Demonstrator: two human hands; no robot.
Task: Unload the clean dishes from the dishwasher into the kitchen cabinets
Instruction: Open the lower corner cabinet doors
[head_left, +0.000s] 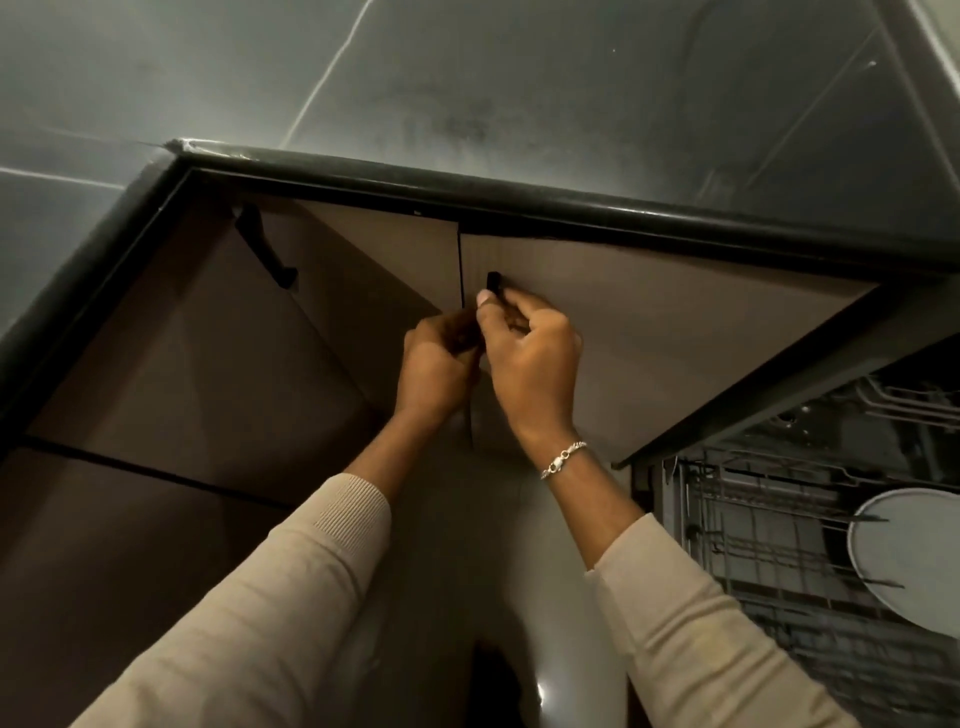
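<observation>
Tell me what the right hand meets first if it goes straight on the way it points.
The right hand, pinching the black handle, points at the right cabinet door. It would likely meet that door's face just behind the handle, though depth is hard to judge.

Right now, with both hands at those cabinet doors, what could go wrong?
1. The right hand grips the black handle of the door beside the dishwasher rack; swung wide, that door might knock the rack.
2. The left hand sits tight against the right at the gap between doors, so fingers could get pinched.
3. The scene is dim; the plate in the rack is easy to bump.
</observation>
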